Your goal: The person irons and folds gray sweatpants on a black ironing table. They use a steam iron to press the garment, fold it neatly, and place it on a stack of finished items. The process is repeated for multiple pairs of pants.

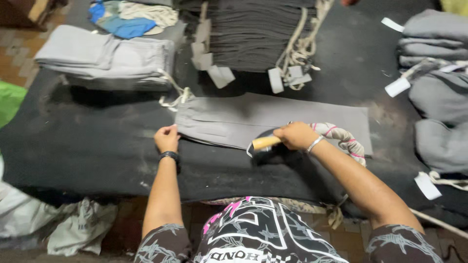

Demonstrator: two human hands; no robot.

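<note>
— What are we seeing of the hands?

— We are looking down on both arms reaching forward over a black padded table [87, 146]. The right hand [295, 135] is wrapping its fingers tightly around the wooden handle [266, 142] of an iron [265, 145], with the wrist bent slightly and a metal bracelet [315, 144] sitting on it. The iron is resting on the near edge of a grey garment [273, 119] that is lying flat across the middle of the table.

— And the left?

— The left hand [167, 138] is curling over the garment's left end, with its fingertips pinching or pressing the gathered waistband; we are not able to tell which. A black wristband [168, 156] is circling that wrist, and the forearm is running almost straight up from the body.

— What is lying around them?

— We are seeing a cloth-wrapped cord [341, 136] looping from the iron past the right forearm. A stack of folded light-grey garments [107, 56] is sitting at the far left of the table, a tall pile of dark folded pieces [253, 34] with paper tags and drawstrings is standing at the far middle, and more grey garments [436, 73] are heaping up on the right. Crumpled blue cloth [122, 24] is lying beyond the left stack.

— And the room?

— Tiled floor [14, 48] is showing at the upper left, and pale bundled cloth [53, 219] is slumping beside the table at the lower left.
</note>
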